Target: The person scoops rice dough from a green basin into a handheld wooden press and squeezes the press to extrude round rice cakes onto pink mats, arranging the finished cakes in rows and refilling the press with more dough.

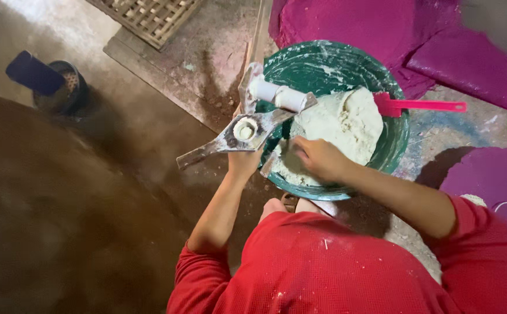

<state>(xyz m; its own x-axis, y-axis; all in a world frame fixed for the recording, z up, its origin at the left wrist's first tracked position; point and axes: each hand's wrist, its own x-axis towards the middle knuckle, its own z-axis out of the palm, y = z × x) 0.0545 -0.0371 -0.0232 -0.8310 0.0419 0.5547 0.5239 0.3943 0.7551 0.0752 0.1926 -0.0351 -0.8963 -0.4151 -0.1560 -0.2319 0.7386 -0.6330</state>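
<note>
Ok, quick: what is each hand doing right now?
Left hand: closed under the metal press, holding it up.
Right hand: fingers curled into the white dough in the green basin.

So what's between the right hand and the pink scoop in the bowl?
In the head view, only the mound of white dough lies between the right hand and the pink scoop, inside the green bowl.

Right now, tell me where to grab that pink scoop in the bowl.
Take the pink scoop by its long handle, coming from the right. The handle sticks out bare over the green bowl's rim, while its head is buried in the white dough.
</note>
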